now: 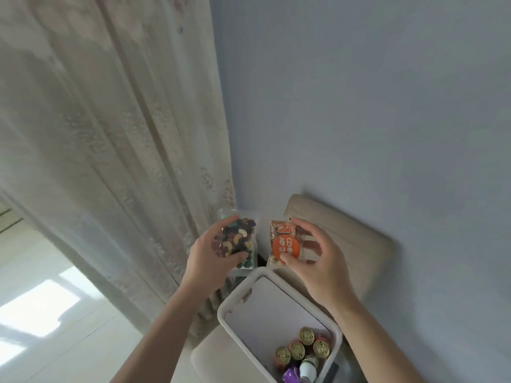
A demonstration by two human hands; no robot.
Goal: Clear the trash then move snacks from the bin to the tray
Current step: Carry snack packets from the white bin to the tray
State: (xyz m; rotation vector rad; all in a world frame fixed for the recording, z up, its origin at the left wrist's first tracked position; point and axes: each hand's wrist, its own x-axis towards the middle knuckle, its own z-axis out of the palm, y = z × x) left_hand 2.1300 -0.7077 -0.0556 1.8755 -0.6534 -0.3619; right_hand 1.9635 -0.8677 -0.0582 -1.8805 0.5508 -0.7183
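- While both hands are raised just above the far rim of the white rounded plastic bin (276, 308), each holds one snack packet, and the two packets sit side by side, close but apart.
- The left hand (213, 255), above the bin's far left corner, grips a clear plastic packet of mixed nuts and dark dried fruit (240, 240). The thumb presses on the lower front and the other fingers curl behind it and over its top edge.
- The right hand (318, 261), above the bin's far right side, pinches a brown snack packet with a round orange label (282, 244). The thumb lies on the label's lower edge and the fingers are bent round the packet's right side and top.
- Inside the bin, at its near end, stand several small cans with gold tops (297, 349), and nearer still are a white bottle (308, 367) and a purple packet (290, 374).
- Beyond the bin a beige padded chair back (354, 233) leans against a pale blue wall (359, 106).
- To the bin's left hangs a cream patterned curtain (110, 134).
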